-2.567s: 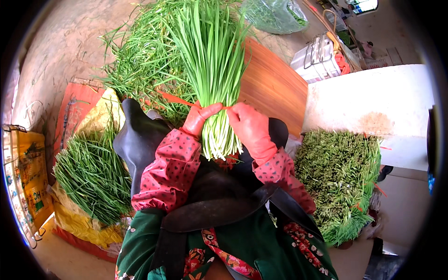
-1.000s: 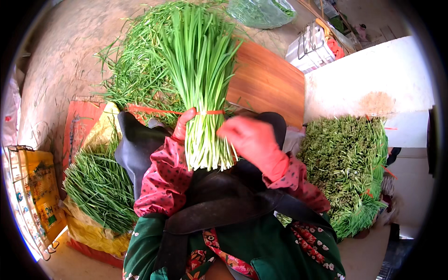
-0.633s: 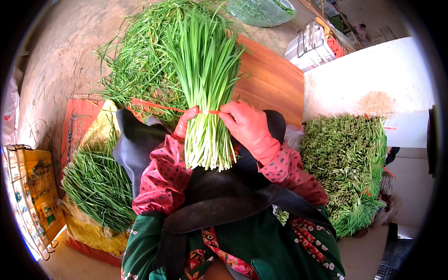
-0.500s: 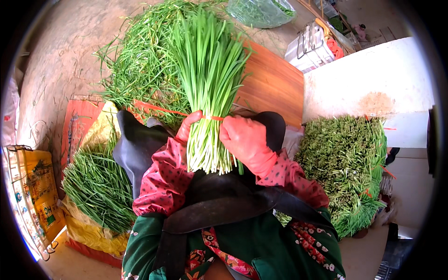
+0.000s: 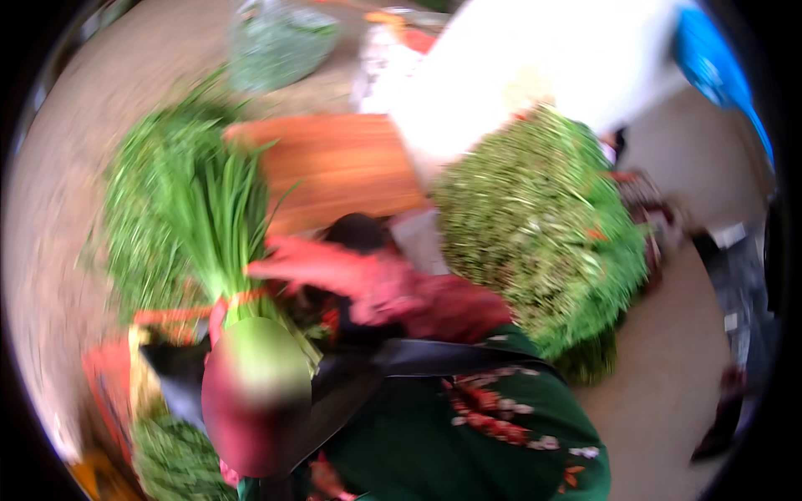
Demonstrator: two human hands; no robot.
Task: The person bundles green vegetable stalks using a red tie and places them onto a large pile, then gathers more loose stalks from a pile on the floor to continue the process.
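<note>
A bundle of green garlic chives (image 5: 213, 238) stands tilted in front of me, leaves away and pale cut ends close to my body. A red-orange tie (image 5: 244, 296) circles it near the cut ends. My left hand (image 5: 218, 320), in a red glove, is closed on the bundle's left side below the tie, mostly hidden and blurred. My right hand (image 5: 313, 265), also red-gloved, is at the bundle's right side with its fingers stretched out and apart, smeared by motion; whether it touches the leaves I cannot tell.
Loose chives (image 5: 154, 192) heap beyond the bundle, beside a wooden board (image 5: 334, 167). A large stack of chive bundles (image 5: 518, 225), cut ends facing up, is at my right. More chives (image 5: 175, 451) lie at lower left. A clear plastic bag (image 5: 280, 50) of greens sits farther back.
The view has swung right, so the scene sits farther left. My right hand has let go at the tie and its fingers have spread. The bundle now tilts closer to my left side.
</note>
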